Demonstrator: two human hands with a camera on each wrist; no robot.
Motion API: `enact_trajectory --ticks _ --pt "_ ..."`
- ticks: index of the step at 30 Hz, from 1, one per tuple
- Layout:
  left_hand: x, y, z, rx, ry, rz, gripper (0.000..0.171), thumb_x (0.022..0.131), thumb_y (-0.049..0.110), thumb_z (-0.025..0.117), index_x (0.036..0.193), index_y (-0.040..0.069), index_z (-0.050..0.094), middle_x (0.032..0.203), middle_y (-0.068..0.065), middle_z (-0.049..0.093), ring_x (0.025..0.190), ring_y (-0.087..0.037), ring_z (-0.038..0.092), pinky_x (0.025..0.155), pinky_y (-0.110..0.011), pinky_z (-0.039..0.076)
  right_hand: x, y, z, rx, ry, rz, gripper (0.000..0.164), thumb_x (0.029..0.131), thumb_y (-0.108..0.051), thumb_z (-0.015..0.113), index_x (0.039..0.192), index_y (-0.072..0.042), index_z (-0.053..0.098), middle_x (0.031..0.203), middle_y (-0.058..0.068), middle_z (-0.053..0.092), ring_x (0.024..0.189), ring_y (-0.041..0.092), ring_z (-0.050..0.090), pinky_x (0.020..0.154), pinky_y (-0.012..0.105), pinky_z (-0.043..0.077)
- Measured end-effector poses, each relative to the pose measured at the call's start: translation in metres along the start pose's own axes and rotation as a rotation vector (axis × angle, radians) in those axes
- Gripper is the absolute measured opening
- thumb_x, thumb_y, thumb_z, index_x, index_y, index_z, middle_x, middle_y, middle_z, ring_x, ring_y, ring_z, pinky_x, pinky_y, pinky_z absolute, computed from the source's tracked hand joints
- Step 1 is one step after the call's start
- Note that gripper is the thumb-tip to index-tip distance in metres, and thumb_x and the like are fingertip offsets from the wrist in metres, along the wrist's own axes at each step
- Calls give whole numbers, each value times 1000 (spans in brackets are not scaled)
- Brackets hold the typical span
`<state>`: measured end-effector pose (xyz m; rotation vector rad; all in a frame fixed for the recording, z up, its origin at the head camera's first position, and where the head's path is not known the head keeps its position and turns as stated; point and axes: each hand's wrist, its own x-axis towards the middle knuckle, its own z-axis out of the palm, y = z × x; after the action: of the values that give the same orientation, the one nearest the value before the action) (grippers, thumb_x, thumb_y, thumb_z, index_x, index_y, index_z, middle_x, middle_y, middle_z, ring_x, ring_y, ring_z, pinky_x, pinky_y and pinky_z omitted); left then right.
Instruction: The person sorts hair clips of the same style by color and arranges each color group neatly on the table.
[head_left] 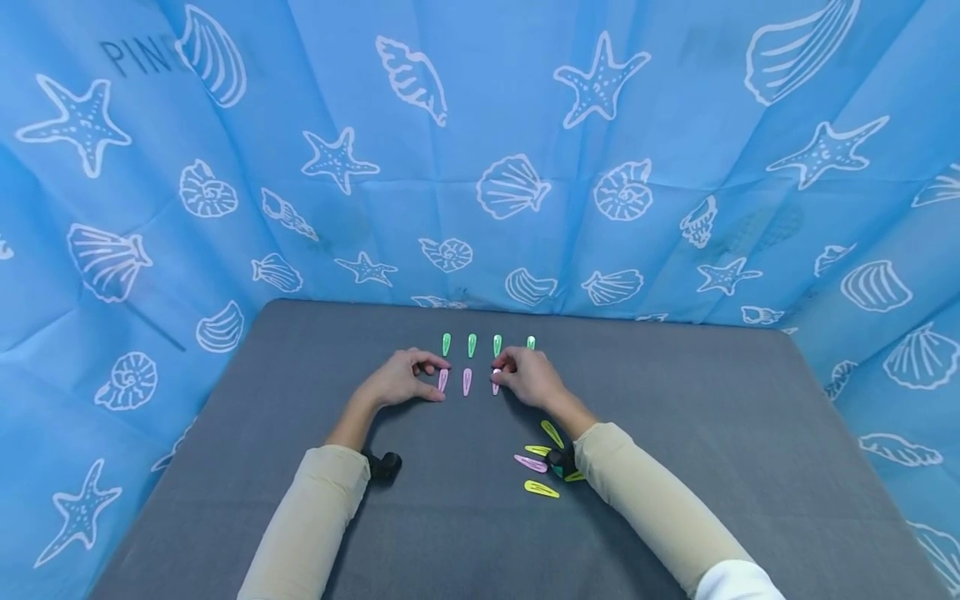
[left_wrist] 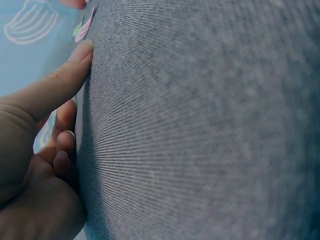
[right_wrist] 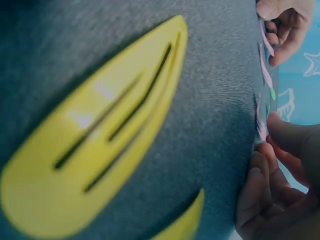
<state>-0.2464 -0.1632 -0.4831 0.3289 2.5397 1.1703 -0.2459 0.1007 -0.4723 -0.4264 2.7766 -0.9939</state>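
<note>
Pink row: the left pink clip (head_left: 443,381), middle pink clip (head_left: 467,382) and right pink clip (head_left: 496,388) lay side by side, just nearer the person than four green clips (head_left: 472,346).
Left hand (head_left: 397,379): thumb and forefinger were bent about the two ends of the left pink clip, holding it lengthwise against the table (head_left: 450,533).
Right hand (head_left: 531,377): thumb and fingertips pinched the right pink clip, partly covering it.
Step in hand: it looked like setting out and straightening the pink row beneath the green one.
Next move: it probably called for squaring the right pink clip, letting go gently, then fetching the loose pink clip (head_left: 531,463), since the pink row was one short of the green.
Loose clips: that pink one lay among yellow clips (head_left: 542,488) near the right forearm, some partly hidden by the black wrist camera (head_left: 556,458).
Clip shape: flat teardrops, rounded at one end and pointed at the other, with dark slots; the yellow ones were smooth and glossy, catching glare.
Table surface: grey, fine-ribbed cloth, matt.
Curtain (head_left: 502,83): blue, softly creased, printed with white shells and starfish.
Sleeves (head_left: 315,500): plain beige fabric, lightly wrinkled.
</note>
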Motion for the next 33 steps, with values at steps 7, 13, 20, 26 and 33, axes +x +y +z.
enact_trajectory --ticks 7,13,20,26,33 --pt "0 1 1 10 1 9 46 79 23 89 122 20 73 106 -5 56 98 -23 47 81 -35 38 -15 -7 -8 -114 51 -74 34 99 -33 68 123 -8 68 103 8 67 91 21 60 82 39 50" --pt "0 -1 2 20 18 13 46 79 24 89 122 20 73 106 -6 57 97 -22 47 80 -35 38 -38 -16 -12 -263 55 -114 63 99 -53 62 144 -10 53 141 17 55 128 37 49 110 56 41" --pt "1 -2 3 29 17 15 46 79 25 89 122 20 73 106 -5 57 96 -21 48 80 -34 39 -61 -11 -9 -403 10 -164 80 96 -66 54 158 -18 37 164 19 30 154 45 22 121 67 21" --pt "1 -2 3 26 16 11 47 79 25 89 122 20 73 107 -5 57 97 -21 48 80 -34 39 -78 -1 -4 -525 31 -273 85 94 -72 52 161 -23 33 170 17 20 157 47 13 120 72 14" --pt "1 -3 3 25 16 14 47 79 25 89 123 20 73 106 -5 57 97 -21 47 80 -34 38 -98 2 -4 -548 5 -324 86 93 -74 50 162 -27 30 170 15 20 158 45 14 121 70 14"
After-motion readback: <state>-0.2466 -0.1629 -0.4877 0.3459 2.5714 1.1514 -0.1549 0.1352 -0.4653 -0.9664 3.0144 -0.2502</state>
